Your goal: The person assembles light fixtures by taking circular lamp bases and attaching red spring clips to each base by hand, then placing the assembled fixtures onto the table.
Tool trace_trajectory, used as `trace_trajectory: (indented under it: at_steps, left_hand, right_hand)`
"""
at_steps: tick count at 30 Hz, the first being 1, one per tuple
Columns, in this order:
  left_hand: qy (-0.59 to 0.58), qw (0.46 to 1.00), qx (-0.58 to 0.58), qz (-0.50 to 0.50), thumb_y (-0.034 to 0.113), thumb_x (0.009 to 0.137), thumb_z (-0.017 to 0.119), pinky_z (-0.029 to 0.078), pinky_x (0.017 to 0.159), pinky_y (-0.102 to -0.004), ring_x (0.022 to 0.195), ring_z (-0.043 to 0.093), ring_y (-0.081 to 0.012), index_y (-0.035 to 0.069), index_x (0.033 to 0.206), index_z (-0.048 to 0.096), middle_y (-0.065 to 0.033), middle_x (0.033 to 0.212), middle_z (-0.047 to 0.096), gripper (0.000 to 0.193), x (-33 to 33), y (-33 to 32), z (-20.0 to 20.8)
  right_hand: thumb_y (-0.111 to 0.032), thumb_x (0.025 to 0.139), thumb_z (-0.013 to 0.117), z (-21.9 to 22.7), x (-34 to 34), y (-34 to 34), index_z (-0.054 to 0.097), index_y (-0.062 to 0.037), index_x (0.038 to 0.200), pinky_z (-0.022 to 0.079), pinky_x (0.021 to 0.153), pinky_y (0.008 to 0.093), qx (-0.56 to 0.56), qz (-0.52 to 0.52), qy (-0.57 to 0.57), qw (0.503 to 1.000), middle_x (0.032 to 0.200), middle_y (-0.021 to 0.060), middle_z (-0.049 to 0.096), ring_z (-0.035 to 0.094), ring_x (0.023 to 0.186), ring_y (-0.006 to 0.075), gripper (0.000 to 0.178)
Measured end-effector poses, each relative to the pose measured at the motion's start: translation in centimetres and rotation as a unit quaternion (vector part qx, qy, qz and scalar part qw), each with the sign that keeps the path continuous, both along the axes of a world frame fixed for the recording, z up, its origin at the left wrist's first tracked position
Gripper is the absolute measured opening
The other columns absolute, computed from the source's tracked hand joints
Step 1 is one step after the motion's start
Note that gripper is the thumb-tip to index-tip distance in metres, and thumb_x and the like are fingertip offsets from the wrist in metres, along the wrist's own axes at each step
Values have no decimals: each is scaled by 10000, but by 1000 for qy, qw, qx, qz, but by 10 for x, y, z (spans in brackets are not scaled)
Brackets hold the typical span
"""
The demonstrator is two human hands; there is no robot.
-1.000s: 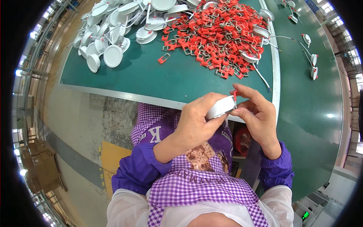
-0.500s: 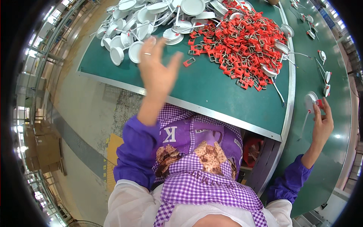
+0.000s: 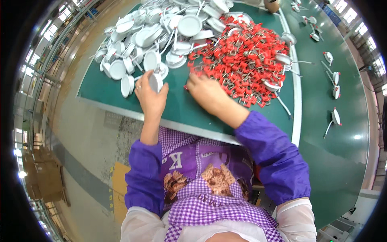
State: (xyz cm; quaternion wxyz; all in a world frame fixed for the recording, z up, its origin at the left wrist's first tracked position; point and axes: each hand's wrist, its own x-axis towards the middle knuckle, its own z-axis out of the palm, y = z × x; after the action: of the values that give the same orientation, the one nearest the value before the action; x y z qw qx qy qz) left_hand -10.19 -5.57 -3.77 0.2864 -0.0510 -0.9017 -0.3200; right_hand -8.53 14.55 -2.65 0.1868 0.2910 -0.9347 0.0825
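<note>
My left hand (image 3: 151, 99) grips a white round lamp disc (image 3: 156, 82) by its edges, thumb on one side and fingers on the other, low over the green table. My right hand (image 3: 207, 93) reaches to the left edge of a heap of red clips with metal frames (image 3: 250, 60). Its fingers are bent together, and a bit of red shows at their tips; most of that clip is hidden by the hand. A large heap of white lamp discs with short cables (image 3: 151, 60) lies beyond my left hand.
A metal edge strip (image 3: 297, 101) separates this table from a long green surface (image 3: 322, 173) on the right. Several discs with cables, such as one standing disc (image 3: 336, 117), are spaced along it. Cardboard boxes (image 3: 43, 177) stand on the floor at the left.
My right hand has come from the right surface to the red clips, leaving a disc there. My left hand, open before, now holds a disc. The view has shifted slightly.
</note>
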Motion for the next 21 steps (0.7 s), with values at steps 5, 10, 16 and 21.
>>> trace_trajectory:
  at_steps: [5, 10, 16, 21]
  left_hand:
    - [-164, 899, 390, -116, 75, 784, 748, 502, 811, -314, 953, 588, -184, 52, 1265, 525, -78, 1122, 592, 530, 18, 10, 11]
    - [-312, 709, 614, -148, 108, 829, 706, 554, 793, -423, 949, 637, -239, 61, 1219, 533, -93, 1126, 616, 429, 22, 30, 35]
    - [-315, 602, 679, -278, 129, 818, 699, 578, 729, -439, 952, 639, -254, 87, 1212, 506, -88, 1117, 606, 440, -3, 41, 62]
    - [-79, 966, 188, -157, 86, 764, 761, 453, 895, -270, 1054, 579, -148, 4, 1218, 601, -83, 1149, 631, 488, -9, 24, 77]
  right_hand:
    - [-137, 794, 584, 3, 17, 3, 592, -62, 813, 501, 636, 316, 50, 19, 75, 996, 829, 71, 570, 613, 792, 219, 78]
    - [-69, 804, 558, 21, 55, 36, 543, -33, 893, 511, 676, 391, -103, -12, -13, 995, 851, 131, 574, 621, 784, 302, 97]
    - [-73, 874, 583, 38, 70, 82, 576, -5, 951, 505, 697, 467, -295, -118, -74, 945, 863, 193, 623, 628, 789, 377, 103]
    - [-42, 843, 627, 55, 85, 90, 653, -7, 913, 496, 701, 430, -325, -125, -97, 932, 890, 174, 614, 615, 827, 358, 83]
